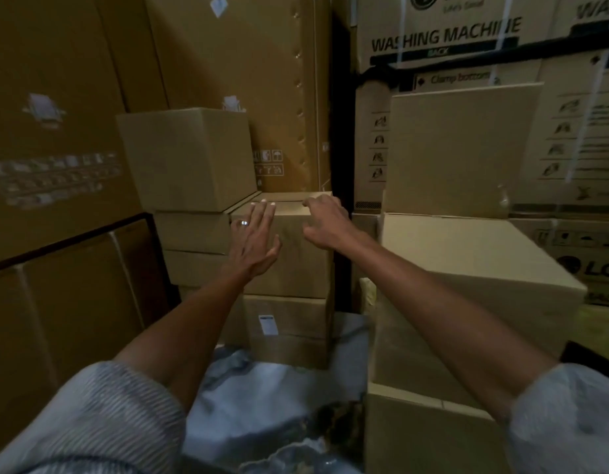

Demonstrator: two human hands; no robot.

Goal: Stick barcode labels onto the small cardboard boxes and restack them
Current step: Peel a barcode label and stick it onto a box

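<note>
A small cardboard box (296, 265) tops a stack in the middle. My left hand (253, 239), wearing a ring, lies flat with straight fingers against the box's front face near its upper left corner. My right hand (325, 222) is at the box's upper right edge with fingers loosely curled over the top; whether it grips the edge is unclear. Below it sits another box (289, 319) carrying a white barcode label (268, 325) on its front. Further plain boxes are stacked to the left, the highest one (190, 159) standing above the rest.
Tall appliance cartons wall in the left side (56, 148) and back. Washing machine cartons (446, 32) stand at the upper right. Large pale boxes (467, 265) are piled on the right. Crumpled plastic sheeting (262, 405) covers the floor in front of me.
</note>
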